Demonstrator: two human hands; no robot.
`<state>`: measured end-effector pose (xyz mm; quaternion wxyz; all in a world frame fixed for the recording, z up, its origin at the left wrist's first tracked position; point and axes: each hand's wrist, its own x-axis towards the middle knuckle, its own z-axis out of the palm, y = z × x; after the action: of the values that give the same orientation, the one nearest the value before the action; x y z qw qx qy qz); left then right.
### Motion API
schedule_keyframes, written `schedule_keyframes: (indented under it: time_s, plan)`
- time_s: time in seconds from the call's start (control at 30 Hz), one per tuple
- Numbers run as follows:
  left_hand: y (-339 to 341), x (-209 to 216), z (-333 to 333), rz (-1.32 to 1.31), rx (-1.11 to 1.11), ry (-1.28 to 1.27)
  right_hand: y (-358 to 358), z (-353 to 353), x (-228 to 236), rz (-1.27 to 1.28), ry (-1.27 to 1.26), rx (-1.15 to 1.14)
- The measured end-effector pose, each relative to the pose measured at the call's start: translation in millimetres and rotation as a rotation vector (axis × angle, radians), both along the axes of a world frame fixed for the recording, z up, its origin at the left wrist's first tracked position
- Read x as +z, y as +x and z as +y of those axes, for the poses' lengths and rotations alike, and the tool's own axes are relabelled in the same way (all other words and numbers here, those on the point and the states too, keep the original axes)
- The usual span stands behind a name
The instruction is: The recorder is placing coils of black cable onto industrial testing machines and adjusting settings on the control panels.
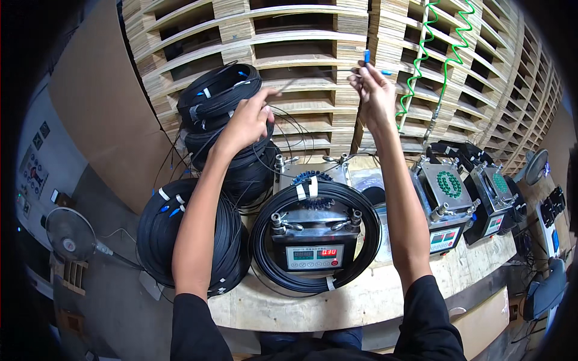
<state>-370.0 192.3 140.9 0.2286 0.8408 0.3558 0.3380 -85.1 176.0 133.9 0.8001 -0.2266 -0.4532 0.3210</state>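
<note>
My right hand (374, 96) is raised in front of the wooden pallets, its fingers pinched on the end of a thin black cable. Blue connectors (366, 56) stick out past its fingertips. Farther left and a little lower, my left hand (245, 122) has its fingers bent round the cable, which runs as a faint blurred line toward the right hand. Below and between my arms, a black cable coil (260, 249) with white ties leans around a metal polishing machine (316, 231) with a lit front panel. Blue-black connectors (313, 177) sit in a ring on its top.
Stacked black cable coils (220, 105) rise behind my left arm; another large coil (153, 231) lies nearer. Two more machines (445, 180) with green connectors stand right on the wooden table (373, 301). Green spiral hoses (416, 60) hang before the pallets (295, 57). A fan (69, 234) stands left.
</note>
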Motion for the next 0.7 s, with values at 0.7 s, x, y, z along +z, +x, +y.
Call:
schedule_keyframes:
  time_s: [0.7]
  plan:
    - [29, 11, 5, 0.235, 0.076, 0.206, 31, -7, -14, 0.191, 0.022, 0.092]
